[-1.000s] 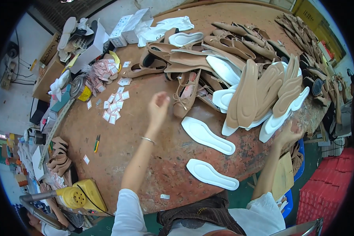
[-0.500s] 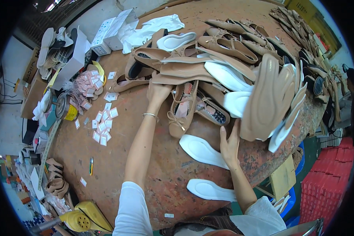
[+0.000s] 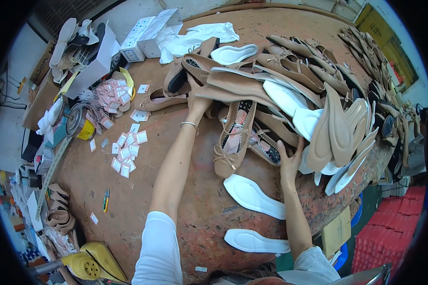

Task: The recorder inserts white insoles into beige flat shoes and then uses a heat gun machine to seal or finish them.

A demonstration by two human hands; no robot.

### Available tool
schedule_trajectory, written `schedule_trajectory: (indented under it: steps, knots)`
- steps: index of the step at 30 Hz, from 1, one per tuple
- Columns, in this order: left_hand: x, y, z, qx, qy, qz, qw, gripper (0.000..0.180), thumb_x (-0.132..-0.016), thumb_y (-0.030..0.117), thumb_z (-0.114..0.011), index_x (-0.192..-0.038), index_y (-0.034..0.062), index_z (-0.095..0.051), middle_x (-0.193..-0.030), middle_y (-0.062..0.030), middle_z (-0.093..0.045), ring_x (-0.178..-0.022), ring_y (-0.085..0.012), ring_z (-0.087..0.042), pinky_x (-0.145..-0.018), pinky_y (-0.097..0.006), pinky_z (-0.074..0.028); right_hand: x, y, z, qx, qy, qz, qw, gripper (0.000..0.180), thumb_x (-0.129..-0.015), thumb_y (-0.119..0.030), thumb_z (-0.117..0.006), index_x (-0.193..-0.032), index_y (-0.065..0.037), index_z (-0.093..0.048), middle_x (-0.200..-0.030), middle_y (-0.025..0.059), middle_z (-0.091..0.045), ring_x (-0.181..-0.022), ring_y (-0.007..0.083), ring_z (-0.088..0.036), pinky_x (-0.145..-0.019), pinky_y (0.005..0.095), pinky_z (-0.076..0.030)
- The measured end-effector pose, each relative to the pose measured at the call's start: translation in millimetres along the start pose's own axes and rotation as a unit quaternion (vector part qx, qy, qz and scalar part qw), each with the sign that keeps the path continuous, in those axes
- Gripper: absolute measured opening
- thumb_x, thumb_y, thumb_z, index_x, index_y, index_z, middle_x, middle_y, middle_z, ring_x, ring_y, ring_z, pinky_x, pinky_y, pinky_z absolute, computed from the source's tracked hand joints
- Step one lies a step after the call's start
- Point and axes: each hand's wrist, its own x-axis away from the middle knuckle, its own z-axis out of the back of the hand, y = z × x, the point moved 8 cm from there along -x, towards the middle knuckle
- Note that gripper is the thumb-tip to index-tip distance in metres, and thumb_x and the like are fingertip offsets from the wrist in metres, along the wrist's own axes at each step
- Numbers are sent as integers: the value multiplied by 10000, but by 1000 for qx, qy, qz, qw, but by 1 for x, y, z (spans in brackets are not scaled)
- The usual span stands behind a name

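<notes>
Tan insoles [image 3: 242, 85] lie in a stack across a heap of tan flat shoes. My left hand [image 3: 198, 100] is closed round the stack's left end, with its fingers partly hidden. Below it rest a tan bow-front shoe [image 3: 233, 137] and a second shoe [image 3: 266, 145] on its side. My right hand [image 3: 290, 161] has thumb and fingers apart, beside the second shoe and the left edge of a fanned pile of tan and white insoles [image 3: 340, 137]. Two white insoles, an upper one [image 3: 254, 195] and a lower one [image 3: 254, 241], lie near my right forearm.
Small labels [image 3: 126, 152] are scattered at the left, near a cutter [image 3: 106, 200]. White boxes [image 3: 150, 35] and white cloth [image 3: 199, 38] lie at the back. More tan shoes [image 3: 309, 66] fill the far right. Red boxes [image 3: 390, 228] are stacked beyond the table's right edge.
The view has shifted slightly. The right-hand insole pile has fanned apart and slid lower, away from my right hand. My left hand keeps its place at the stack's end.
</notes>
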Motion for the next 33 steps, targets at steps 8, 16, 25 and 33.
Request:
schedule_trajectory:
  steps: [8, 16, 25, 33]
  knots:
    - [-43, -5, -8, 5, -163, -11, 987, 955, -743, 512, -742, -1433, -32, -368, -1241, -285, -629, -1173, -370, -618, -960, -382, -498, -5, 7, -3, -4, 29, -1, 1000, 485, -879, -119, -740, -1282, 11, -502, -1278, 135, -524, -1172, 214, -536, -981, 321, -474]
    - [-40, -34, -7, 182, -252, 205, 928, 447, -846, 432, -684, -1127, 87, -640, -872, -79, -654, -671, -180, -601, -563, -364, -517, 21, -4, -21, -44, -6, -13, 999, 214, -869, -41, -713, -1023, 1, -569, -910, 45, -619, -864, 94, -589, -773, 233, -472]
    - [-28, -9, 9, 70, -198, 118, 971, 472, -826, 389, -767, -1057, -13, -681, -870, -51, -677, -740, -147, -621, -644, -354, -531, 56, 0, -29, 54, -63, 52, 995, 298, -729, 141, -506, -992, 17, -572, -898, 76, -604, -852, 145, -602, -793, 263, -471]
    - [143, -33, 148, 54, -281, 85, 954, 463, -783, 37, -648, -1225, -53, -546, -1122, -86, -650, -1012, -185, -606, -904, -330, -501, 132, -17, -3, 86, -287, 49, 953, 439, -713, 95, -496, -1120, -19, -613, -930, 94, -631, -832, 150, -608, -742, 256, -473]
